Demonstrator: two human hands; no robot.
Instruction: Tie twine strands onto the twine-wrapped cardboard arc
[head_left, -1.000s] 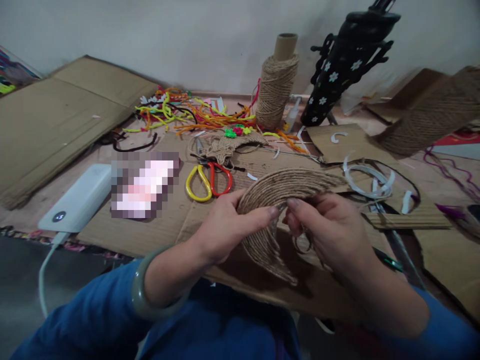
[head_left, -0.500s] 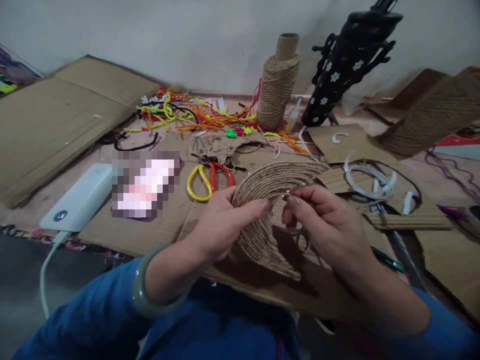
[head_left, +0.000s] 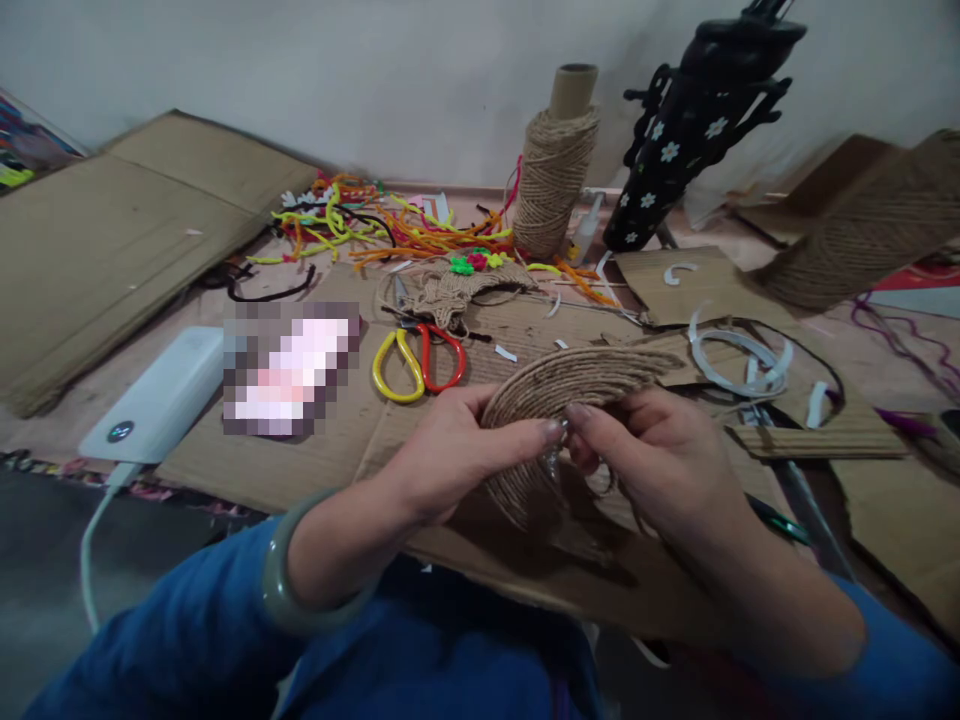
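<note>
A crescent covered in rows of jute twine (head_left: 555, 385) is held in front of me, tilted so that its upper arm points right. My left hand (head_left: 457, 450) grips its left side, with the thumb lying on the face near the inner edge. At that inner edge my right hand (head_left: 652, 450) pinches a strand of jute twine, its thumb tip nearly meeting the left thumb. A loop of the loose twine (head_left: 602, 482) hangs under the right fingers. The crescent's lower arm is in shadow and blurred. Scissors (head_left: 418, 362) with yellow and red handles lie just beyond my left hand.
Behind are a twine spool (head_left: 556, 180), a glue bottle (head_left: 587, 232), a black flowered vase (head_left: 679, 150) and bright pipe cleaners (head_left: 420, 232). A smaller twine crescent (head_left: 457, 290) lies midway. Left are a power bank (head_left: 161, 390), a blurred-out phone (head_left: 292, 370) and cardboard (head_left: 150, 200).
The crescent has tipped and shifted slightly right, its lower arm turning away from view. My right hand has moved in against its inner edge. White scraps behind it are now uncovered.
</note>
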